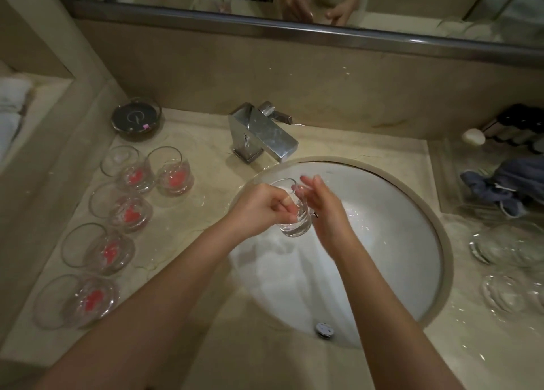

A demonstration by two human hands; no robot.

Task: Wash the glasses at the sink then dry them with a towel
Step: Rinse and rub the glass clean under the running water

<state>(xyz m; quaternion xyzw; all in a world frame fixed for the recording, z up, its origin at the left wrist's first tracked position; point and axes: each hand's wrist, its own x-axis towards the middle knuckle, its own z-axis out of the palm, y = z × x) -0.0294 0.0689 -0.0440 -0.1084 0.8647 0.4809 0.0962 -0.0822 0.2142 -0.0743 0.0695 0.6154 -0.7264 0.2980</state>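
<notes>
Over the white sink basin [382,242], my left hand [259,210] grips a clear glass [297,224] with its fingers curled round the side. My right hand [321,204] lies flat against the glass's other side, fingers straight and blurred. The chrome faucet [262,133] stands just behind the basin. Several clear glasses with red marks in their bases [173,174] stand in a row on the counter to the left. A blue towel [506,186] lies crumpled on a tray at the right.
A dark round dish [137,118] sits at the back left of the counter. Clear glass items [506,248] rest on the counter at the right. White soap [473,137] and dark bottles [521,127] stand at the back right. A mirror runs along the top.
</notes>
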